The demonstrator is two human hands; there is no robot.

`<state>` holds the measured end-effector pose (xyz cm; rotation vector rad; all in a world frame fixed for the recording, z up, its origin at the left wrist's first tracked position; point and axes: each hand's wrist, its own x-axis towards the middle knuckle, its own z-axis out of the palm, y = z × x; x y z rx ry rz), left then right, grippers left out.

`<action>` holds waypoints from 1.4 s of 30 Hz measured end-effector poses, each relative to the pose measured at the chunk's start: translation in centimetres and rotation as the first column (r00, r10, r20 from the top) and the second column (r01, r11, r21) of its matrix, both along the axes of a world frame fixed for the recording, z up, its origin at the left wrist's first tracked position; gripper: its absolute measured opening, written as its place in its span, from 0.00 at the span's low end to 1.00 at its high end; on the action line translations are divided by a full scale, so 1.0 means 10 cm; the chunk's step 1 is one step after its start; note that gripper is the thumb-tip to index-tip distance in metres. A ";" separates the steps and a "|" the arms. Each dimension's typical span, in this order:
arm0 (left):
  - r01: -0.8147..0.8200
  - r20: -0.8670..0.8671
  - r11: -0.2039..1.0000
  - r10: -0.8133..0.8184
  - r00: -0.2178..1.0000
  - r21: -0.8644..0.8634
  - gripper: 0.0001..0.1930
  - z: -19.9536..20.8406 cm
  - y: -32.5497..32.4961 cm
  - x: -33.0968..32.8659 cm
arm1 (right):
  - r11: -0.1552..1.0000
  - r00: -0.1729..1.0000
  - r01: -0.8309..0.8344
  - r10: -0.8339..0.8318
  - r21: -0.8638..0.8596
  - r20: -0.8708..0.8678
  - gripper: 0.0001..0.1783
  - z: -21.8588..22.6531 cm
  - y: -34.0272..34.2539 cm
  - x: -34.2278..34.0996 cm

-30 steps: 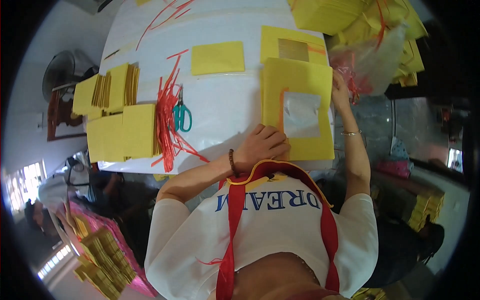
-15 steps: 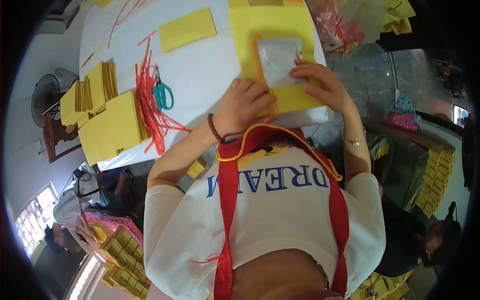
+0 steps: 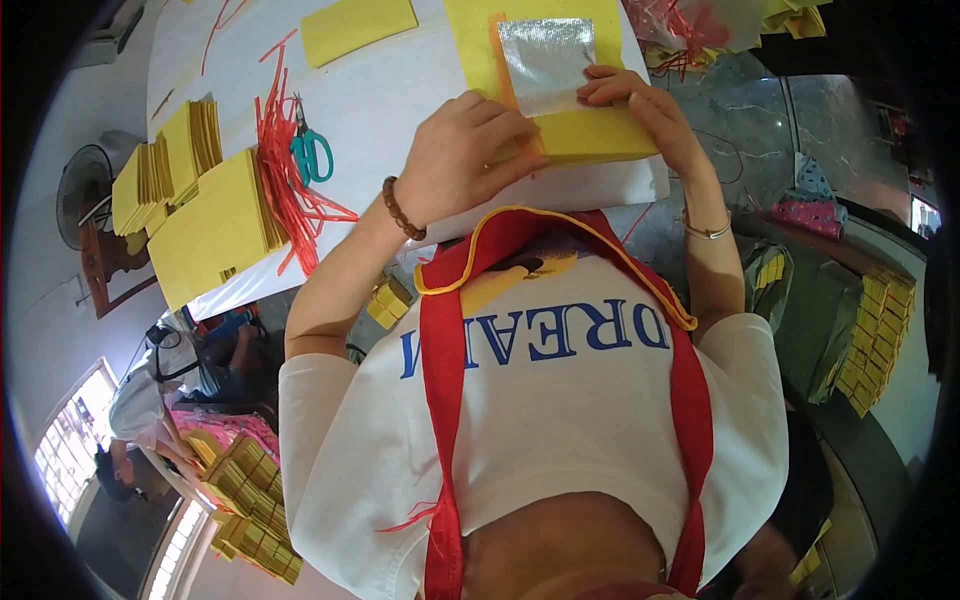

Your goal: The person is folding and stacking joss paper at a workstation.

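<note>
On the white table in front of me lies a stack of yellow paper (image 3: 590, 135), with a square of silver foil (image 3: 548, 60) on top. An orange strip (image 3: 503, 70) runs along the foil's left side. My left hand (image 3: 465, 150) pinches the near left corner of the yellow paper, thumb below and fingers bent. My right hand (image 3: 650, 115) grips the right side, its fingertips curled over the foil's edge. The paper's near end looks folded over the foil's lower part. What lies beneath the paper is hidden.
Left of my hands lie teal-handled scissors (image 3: 311, 150), a bundle of red strings (image 3: 278, 150) and stacks of yellow paper (image 3: 215, 215). Another yellow stack (image 3: 358, 28) lies farther off. A fan (image 3: 85, 190) stands beyond the white table (image 3: 385, 110). A person (image 3: 140, 395) works at lower left.
The view has shifted, so the table sits higher in the picture. My left hand has turned, its thumb now under the paper's near edge. My right fingers have bent inward over the foil.
</note>
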<state>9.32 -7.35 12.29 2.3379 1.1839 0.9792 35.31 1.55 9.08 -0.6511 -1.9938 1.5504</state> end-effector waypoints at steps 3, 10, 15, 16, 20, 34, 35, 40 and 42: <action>0.022 -0.012 0.992 -0.024 1.000 -0.123 0.08 0.09 0.11 -0.03 | 0.989 1.000 0.003 -0.006 -0.147 -0.015 0.32 -0.03 0.06 0.05; 0.048 0.048 0.830 -0.026 0.999 -0.555 0.12 0.17 0.34 -0.13 | 0.959 0.978 0.001 -0.060 -0.284 -0.198 0.45 -0.05 -0.01 0.04; 0.204 0.194 0.694 -0.093 0.977 -0.691 0.14 0.14 0.46 -0.16 | 0.987 0.987 0.010 -0.034 -0.159 -0.155 0.37 -0.09 0.01 0.07; 0.204 0.192 0.691 -0.096 0.977 -0.694 0.14 0.14 0.48 -0.17 | 0.987 0.987 0.012 -0.038 -0.162 -0.157 0.37 -0.09 0.01 0.08; 0.228 0.204 0.656 -0.114 0.972 -0.719 0.14 0.13 0.51 -0.17 | 0.986 0.991 0.012 -0.035 -0.167 -0.132 0.28 -0.07 0.00 0.09; 0.250 0.273 0.670 -0.073 0.959 -0.699 0.15 0.05 0.50 -0.20 | 0.988 0.991 0.116 -0.108 -0.103 0.079 0.28 0.02 -0.02 0.04; 0.260 0.287 0.651 -0.068 0.956 -0.713 0.16 0.03 0.50 -0.20 | 0.992 0.994 0.098 -0.094 -0.082 0.047 0.30 -0.02 -0.03 0.05; 0.249 0.291 0.668 -0.051 0.955 -0.701 0.16 0.05 0.50 -0.21 | 0.995 0.998 0.049 -0.044 -0.087 0.055 0.36 0.05 0.00 0.03; 0.215 0.239 0.654 -0.054 0.969 -0.725 0.17 0.07 0.48 -0.21 | 0.991 0.999 0.039 -0.035 -0.125 0.029 0.37 -0.01 -0.01 0.03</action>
